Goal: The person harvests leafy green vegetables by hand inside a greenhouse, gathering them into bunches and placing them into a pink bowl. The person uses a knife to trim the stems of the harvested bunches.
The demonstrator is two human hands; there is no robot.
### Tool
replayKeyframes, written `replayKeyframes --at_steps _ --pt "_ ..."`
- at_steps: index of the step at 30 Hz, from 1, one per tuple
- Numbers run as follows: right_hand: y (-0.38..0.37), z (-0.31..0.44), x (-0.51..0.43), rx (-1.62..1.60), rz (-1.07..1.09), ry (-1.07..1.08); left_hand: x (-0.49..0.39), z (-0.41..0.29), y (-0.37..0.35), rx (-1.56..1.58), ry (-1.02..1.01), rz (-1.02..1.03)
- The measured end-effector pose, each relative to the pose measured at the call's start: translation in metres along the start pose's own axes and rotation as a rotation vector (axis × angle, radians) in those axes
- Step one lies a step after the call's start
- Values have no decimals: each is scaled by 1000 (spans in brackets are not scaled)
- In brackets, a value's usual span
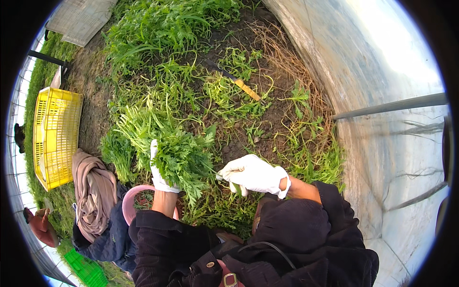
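Note:
My left hand [160, 177], in a white glove, holds a thick bunch of leafy greens [183, 150], likely garland chrysanthemum. Its pale cut stems point up and left, and the leaves hang towards my right hand. White-gloved too, my right hand [252, 175] pinches a thin green stem [211, 170] beside the bunch's leaves; a bit of green leaf shows under its fingers. Left of the held bunch, another bundle of greens [120, 154] lies on the ground. Farther ahead a knife [246, 89] with a yellowish handle and dark blade rests on the soil among cut plants.
Standing greens [161, 28] grow ahead. A plastic film wall [376, 150] with a pole [391, 106] bounds the right. On the left are a yellow crate [59, 138], a brown cloth [94, 193], a pink ring-shaped object [129, 204], a green crate [86, 267] and another person [42, 227].

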State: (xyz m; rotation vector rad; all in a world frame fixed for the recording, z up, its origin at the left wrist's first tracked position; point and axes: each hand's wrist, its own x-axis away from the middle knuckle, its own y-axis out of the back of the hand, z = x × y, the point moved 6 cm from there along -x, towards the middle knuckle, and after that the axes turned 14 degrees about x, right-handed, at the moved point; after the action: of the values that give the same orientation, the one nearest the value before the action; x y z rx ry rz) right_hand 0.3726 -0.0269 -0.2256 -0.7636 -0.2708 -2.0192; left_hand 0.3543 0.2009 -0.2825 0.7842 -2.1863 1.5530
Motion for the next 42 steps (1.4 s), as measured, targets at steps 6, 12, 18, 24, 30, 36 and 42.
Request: replayKeyframes --at_steps 6,12,18,24,30,36,42 --pt "89 -5 72 -61 -109 17 -10 -51 45 -116 -202 -47" --pt "197 -95 170 -613 -971 362 -22 -65 92 -165 -106 -76" --pt "73 -260 212 302 -1067 -488 -1 -39 70 -218 193 10" --pt "13 -324 247 -295 -1443 -469 19 -31 72 -180 440 108" --pt "-54 -390 263 919 -931 -909 54 -17 51 -320 391 -61" --pt "-58 -394 264 714 -829 -803 63 -32 61 -350 332 -80" --pt "-55 -349 268 949 -1020 -695 89 -42 40 -386 267 -210"
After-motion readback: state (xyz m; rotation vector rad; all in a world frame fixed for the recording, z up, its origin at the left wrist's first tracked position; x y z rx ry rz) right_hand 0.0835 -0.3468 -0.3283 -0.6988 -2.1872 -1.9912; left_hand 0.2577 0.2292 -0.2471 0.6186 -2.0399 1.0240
